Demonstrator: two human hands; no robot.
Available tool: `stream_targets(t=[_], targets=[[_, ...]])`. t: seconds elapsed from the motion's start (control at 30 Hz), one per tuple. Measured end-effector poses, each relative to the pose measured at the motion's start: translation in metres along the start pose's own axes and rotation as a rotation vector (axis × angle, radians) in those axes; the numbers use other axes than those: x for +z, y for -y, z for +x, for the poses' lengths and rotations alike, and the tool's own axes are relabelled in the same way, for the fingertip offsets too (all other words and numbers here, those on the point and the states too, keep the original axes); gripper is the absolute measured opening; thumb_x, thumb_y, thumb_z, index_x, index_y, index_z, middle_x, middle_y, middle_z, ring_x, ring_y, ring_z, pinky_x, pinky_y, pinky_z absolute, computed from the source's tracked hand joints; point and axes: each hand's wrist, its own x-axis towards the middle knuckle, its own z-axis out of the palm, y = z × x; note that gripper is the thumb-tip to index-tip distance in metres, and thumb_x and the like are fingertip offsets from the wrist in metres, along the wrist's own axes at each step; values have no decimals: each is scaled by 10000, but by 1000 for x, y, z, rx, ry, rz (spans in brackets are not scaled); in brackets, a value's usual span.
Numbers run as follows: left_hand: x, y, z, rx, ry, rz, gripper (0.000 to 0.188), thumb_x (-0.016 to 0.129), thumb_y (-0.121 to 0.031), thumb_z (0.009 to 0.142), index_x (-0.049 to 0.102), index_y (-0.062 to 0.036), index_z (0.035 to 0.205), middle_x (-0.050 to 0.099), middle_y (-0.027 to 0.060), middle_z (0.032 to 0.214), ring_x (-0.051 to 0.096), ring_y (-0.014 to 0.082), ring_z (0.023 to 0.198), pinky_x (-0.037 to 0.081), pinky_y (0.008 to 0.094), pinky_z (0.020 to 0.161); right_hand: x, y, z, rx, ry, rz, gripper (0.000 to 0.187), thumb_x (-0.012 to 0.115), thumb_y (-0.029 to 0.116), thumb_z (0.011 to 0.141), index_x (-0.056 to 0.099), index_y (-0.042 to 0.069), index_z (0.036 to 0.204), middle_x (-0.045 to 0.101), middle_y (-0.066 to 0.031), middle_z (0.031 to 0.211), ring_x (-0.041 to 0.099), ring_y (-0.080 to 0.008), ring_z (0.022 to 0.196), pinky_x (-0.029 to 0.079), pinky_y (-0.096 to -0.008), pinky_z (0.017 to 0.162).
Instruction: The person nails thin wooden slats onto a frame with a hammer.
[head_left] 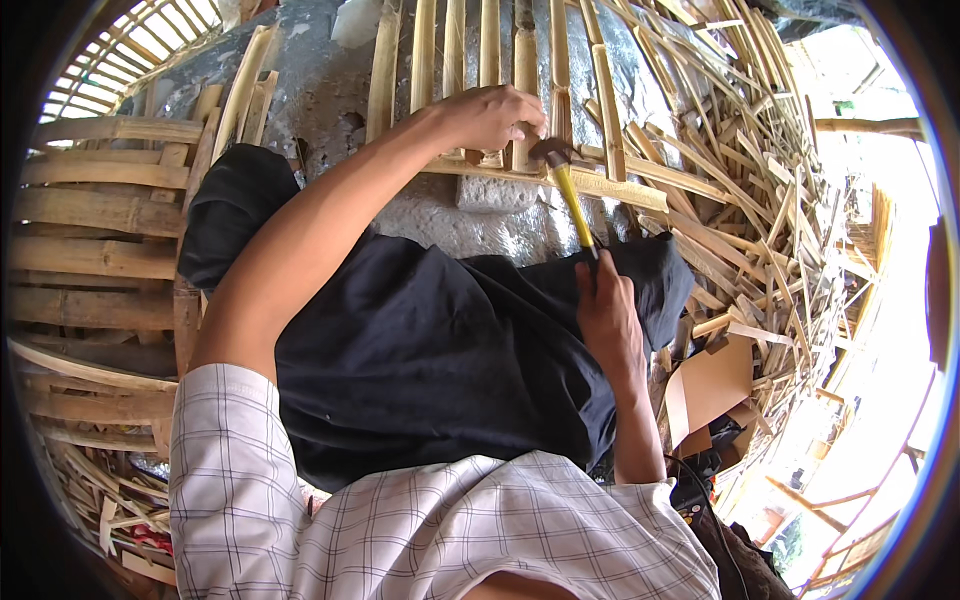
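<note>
A hammer (574,205) with a yellow shaft and dark grip is held in my right hand (611,312), its fingers wrapped round the handle. The hammer's dark head is up at the crosspiece (610,189), a split bamboo strip lying across the near ends of several upright bamboo slats (525,75). Just left of the hammer head, my left hand (497,118) is closed with fingertips pinched together over the slat ends. Whatever sits between those fingertips is too small or hidden to make out. A rough pale block (497,194) lies under the crosspiece.
A large heap of bamboo offcuts (740,150) spreads along the right. At the left stands a panel of wide bamboo slats (95,258). My legs in black trousers (430,350) flank the work. An opened cardboard box (712,388) sits at the lower right.
</note>
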Motion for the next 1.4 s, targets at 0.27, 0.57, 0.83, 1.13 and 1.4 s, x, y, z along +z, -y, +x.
stream_targets(t=[0.27,0.57,0.83,1.13,1.4], targets=[[-2,3,-2,-53,15,-40,258,716,11,885,705,-16,1141,666,98,1279,674,285,1147,559,392,1023,-15,0,10,56,125,20,348,643,276,1024,581,-3,1222,651,-272,910,592,-464,889,486,-546,778],[13,9,-12,-81,-151,167,447,753,-105,887,621,19,1296,589,117,1399,656,322,1185,517,414,1096,-22,15,14,53,45,25,345,649,297,1023,583,14,1209,648,-281,890,588,-471,862,479,-549,758],[-11,-5,-3,-176,62,98,261,744,-61,857,688,27,1096,693,130,1203,688,319,1090,531,411,1024,-28,10,11,-45,-83,-40,426,657,275,1024,559,4,1339,660,-259,927,609,-451,846,505,-521,731],[-10,11,-10,-64,-12,-10,345,632,86,832,717,16,1158,694,117,1263,705,279,1076,574,352,1010,-34,22,18,-27,40,-31,358,656,241,1021,575,-15,1257,651,-247,892,606,-431,863,503,-520,734],[-5,19,-6,-73,40,-5,404,624,102,806,718,6,1187,666,112,1303,685,282,1117,596,358,956,-26,4,17,-89,105,-83,435,654,278,1023,551,-2,1340,653,-271,929,599,-467,846,503,-518,731]])
